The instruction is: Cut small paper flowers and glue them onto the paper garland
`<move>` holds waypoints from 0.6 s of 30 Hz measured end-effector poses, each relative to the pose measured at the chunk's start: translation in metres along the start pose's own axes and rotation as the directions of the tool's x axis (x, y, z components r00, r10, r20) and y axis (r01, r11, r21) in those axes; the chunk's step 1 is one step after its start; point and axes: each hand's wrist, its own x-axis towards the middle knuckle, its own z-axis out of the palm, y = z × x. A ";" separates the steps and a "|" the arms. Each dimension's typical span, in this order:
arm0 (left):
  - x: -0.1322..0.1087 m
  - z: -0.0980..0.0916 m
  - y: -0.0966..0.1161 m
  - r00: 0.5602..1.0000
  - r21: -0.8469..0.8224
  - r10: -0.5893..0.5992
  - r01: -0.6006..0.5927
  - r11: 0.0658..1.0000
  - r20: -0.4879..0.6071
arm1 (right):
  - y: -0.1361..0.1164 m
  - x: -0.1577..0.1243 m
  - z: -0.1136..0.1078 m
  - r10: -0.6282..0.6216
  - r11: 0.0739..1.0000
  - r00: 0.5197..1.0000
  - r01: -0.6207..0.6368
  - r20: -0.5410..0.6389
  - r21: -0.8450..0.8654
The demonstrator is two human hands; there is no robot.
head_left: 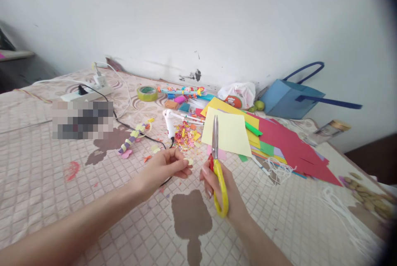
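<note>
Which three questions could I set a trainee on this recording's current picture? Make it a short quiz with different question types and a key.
1. Open: What does the person's right hand hold?

2. True or false: The left hand pinches a small pale piece at its fingertips.

3. Multiple choice: What lies right beside the white glue gun?
A) the blue bag
B) the heap of paper scraps
C) the white string

Key:
1. Scissors, with yellow and red on the handles.
2. True.
3. B.
</note>
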 end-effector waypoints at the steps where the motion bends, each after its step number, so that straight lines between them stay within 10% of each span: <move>1: 0.000 -0.002 0.002 1.000 -0.035 0.004 -0.004 0.999 -0.003 | -0.001 -0.001 -0.003 -0.001 1.000 0.999 0.003 0.042 -0.030; 18: 0.000 -0.007 0.012 0.973 -0.157 0.183 -0.205 0.966 -0.139 | 0.019 -0.007 0.000 0.085 0.921 0.981 -0.011 0.173 -0.388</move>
